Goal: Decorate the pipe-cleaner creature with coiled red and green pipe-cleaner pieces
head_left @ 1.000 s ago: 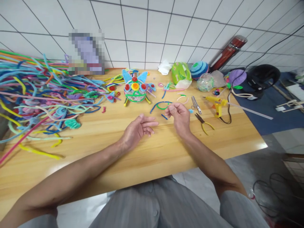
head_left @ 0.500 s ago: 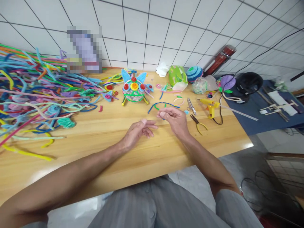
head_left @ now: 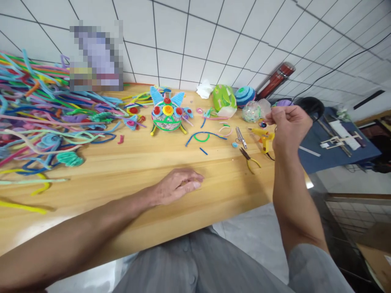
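Note:
My left hand rests on the wooden table, fingers loosely bent and thumb apart, with nothing in it. Raised above the right part of the table, my right hand has its fingers pinched together; whatever lies between them, if anything, is too small to make out. It partly covers the yellow glue gun's cord. A short blue pipe cleaner piece lies beyond my left hand. Behind it are a longer curved blue pipe cleaner and a green curved one. A decorated round figure with blue ears stands further back.
Many coloured pipe cleaners are heaped at the left. Yellow-handled pliers and small silver scissors lie near the glue gun. Wrapped balls and a red flask stand by the tiled wall. A blue-covered surface adjoins at right.
My right hand has moved up and to the right, away from my left hand, uncovering the short blue piece. My left hand has turned palm-down and settled on the table.

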Demonstrator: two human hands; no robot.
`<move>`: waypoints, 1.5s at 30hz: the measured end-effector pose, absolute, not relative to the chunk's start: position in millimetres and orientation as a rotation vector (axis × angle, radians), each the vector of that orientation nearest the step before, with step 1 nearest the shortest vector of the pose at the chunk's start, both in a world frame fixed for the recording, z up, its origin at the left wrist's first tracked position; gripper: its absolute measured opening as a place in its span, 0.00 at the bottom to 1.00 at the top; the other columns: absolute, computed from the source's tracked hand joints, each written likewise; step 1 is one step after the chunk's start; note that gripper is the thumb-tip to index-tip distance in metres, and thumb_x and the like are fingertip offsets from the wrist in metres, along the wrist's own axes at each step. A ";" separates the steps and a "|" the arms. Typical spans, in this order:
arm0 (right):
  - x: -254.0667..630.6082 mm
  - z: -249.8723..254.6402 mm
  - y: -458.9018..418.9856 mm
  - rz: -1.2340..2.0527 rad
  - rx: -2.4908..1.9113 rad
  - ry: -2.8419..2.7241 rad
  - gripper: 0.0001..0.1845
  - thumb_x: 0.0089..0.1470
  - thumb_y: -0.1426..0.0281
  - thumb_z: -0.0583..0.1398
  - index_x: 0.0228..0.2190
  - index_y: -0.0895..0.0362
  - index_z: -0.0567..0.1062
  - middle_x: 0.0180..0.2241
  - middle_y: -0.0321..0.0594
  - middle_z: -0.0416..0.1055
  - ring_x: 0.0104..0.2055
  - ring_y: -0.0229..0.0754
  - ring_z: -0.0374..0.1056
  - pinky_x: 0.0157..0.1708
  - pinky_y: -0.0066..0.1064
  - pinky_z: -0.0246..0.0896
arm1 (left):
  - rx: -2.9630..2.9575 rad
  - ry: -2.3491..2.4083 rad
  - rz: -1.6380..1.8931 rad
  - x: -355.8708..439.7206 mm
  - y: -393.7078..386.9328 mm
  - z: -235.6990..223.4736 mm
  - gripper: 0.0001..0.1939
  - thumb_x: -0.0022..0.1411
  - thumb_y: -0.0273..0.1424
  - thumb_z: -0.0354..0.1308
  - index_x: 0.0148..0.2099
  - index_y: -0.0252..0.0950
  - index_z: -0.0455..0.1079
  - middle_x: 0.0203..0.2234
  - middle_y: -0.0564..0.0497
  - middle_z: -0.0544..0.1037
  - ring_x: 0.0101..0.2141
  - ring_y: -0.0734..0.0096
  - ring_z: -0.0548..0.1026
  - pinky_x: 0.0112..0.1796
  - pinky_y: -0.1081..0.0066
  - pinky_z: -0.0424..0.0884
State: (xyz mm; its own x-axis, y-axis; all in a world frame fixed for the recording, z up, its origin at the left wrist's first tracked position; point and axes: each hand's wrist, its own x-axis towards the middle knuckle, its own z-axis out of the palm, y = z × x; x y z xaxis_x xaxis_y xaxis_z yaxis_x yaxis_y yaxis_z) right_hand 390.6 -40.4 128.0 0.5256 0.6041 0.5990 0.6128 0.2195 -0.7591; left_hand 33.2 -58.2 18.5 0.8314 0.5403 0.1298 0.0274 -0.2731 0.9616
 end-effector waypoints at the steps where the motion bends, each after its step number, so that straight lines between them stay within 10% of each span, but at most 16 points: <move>1: 399.5 128.8 -38.3 -0.027 -1.482 -1.147 0.11 0.60 0.61 0.67 0.27 0.49 0.75 0.26 0.39 0.78 0.26 0.42 0.71 0.31 0.37 0.65 | 1.807 0.432 0.521 33.5 -58.0 18.5 0.21 0.74 0.46 0.57 0.53 0.38 0.83 0.47 0.42 0.87 0.46 0.56 0.84 0.46 0.65 0.77; 10: 426.8 112.3 -16.4 -0.317 -2.061 -1.415 0.23 0.71 0.57 0.53 0.24 0.49 0.71 0.25 0.41 0.72 0.33 0.51 0.73 0.42 0.46 0.68 | 1.867 0.385 0.553 34.4 -56.9 19.3 0.19 0.75 0.44 0.56 0.50 0.40 0.84 0.45 0.44 0.88 0.45 0.58 0.85 0.47 0.65 0.77; 24: 471.4 92.9 16.3 -0.337 -2.365 -1.647 0.11 0.65 0.66 0.60 0.41 0.55 0.82 0.43 0.50 0.82 0.47 0.54 0.76 0.48 0.44 0.67 | 1.926 0.378 0.514 34.6 -56.3 15.6 0.20 0.76 0.44 0.53 0.51 0.40 0.83 0.45 0.45 0.88 0.46 0.57 0.85 0.48 0.64 0.76; 45: 465.5 51.0 41.9 -0.352 -2.542 -2.070 0.26 0.64 0.73 0.49 0.54 0.61 0.82 0.53 0.61 0.79 0.55 0.62 0.70 0.50 0.47 0.63 | 2.082 0.342 0.456 36.1 -56.7 15.8 0.27 0.81 0.47 0.44 0.54 0.34 0.79 0.47 0.44 0.86 0.48 0.61 0.83 0.52 0.64 0.75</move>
State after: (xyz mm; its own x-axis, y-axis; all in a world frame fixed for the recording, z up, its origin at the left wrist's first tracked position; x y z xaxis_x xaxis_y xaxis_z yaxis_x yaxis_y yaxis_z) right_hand 465.5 41.9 51.0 0.1940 0.9787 0.0665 0.9457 -0.2046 0.2525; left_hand 36.1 -56.7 15.8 0.8917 0.4131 0.1849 0.0617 -0.5157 0.8545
